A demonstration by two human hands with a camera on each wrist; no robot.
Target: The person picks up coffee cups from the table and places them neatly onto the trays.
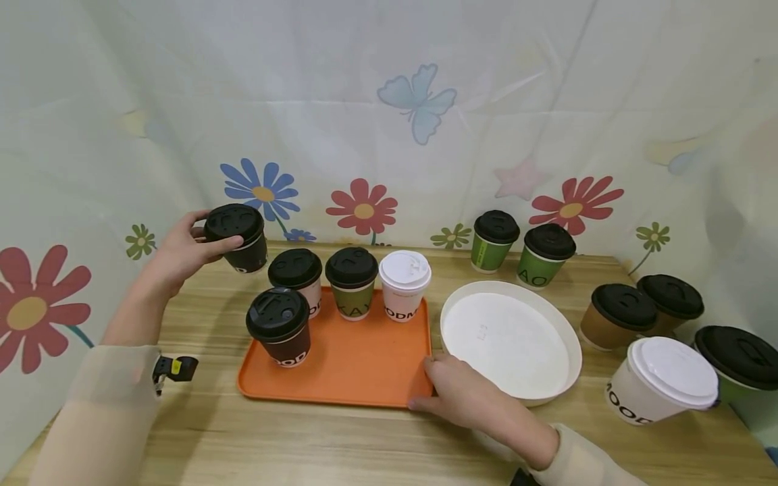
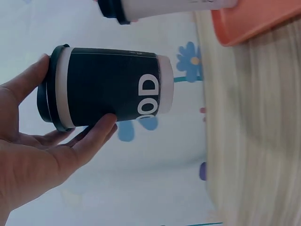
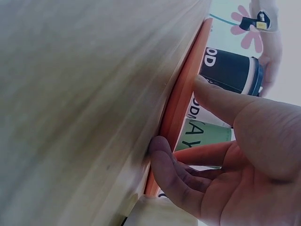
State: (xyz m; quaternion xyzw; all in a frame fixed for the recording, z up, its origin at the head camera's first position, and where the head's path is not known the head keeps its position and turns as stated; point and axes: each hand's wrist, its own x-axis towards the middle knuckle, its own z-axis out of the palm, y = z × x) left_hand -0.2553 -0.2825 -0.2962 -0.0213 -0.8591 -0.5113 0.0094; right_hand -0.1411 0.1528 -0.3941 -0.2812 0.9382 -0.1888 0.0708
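Observation:
My left hand [image 1: 179, 251] grips a black paper coffee cup [image 2: 110, 84] by its lid and upper side, at the back left beyond the tray. In the left wrist view the cup's base is apart from the tabletop. My right hand [image 1: 458, 391] holds the orange tray [image 1: 358, 358] at its front right corner, thumb at the front edge and fingers curled at the right rim. On the tray stand a dark cup [image 1: 278, 327] at the left, a pink cup [image 1: 296, 277], a green cup [image 1: 352, 283] and a white-lidded cup [image 1: 406, 287] along the back.
Right of the tray sits a round white dish [image 1: 516, 337], close to my right forearm. Behind it stand two green cups [image 1: 494, 241]. Brown cups [image 1: 616, 317], a white cup [image 1: 659, 381] and another black-lidded cup [image 1: 738, 361] crowd the right side. A patterned curtain [image 1: 328, 128] hangs behind the table.

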